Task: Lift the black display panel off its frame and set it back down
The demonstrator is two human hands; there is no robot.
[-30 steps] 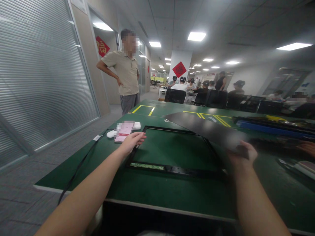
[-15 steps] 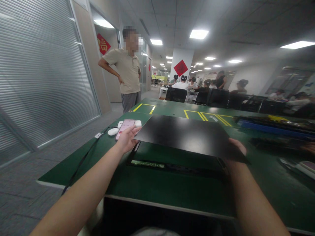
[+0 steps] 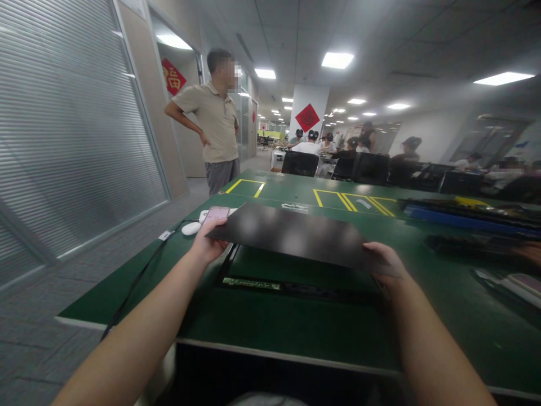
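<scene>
We grip the dark panel (image 3: 287, 228) by its two ends, the fingers of our left hand (image 3: 207, 241) clamped on one end and those of our right hand (image 3: 386, 262) on the other. The panel spans between our fingers, raised above the green table (image 3: 296, 332). Below our fingers lies a black frame (image 3: 230, 261), partly hidden, with a green circuit strip (image 3: 251, 283) along its near side. Just beyond our left fingers we see a phone (image 3: 217, 212); left of them sits a white rounded object (image 3: 191, 228).
</scene>
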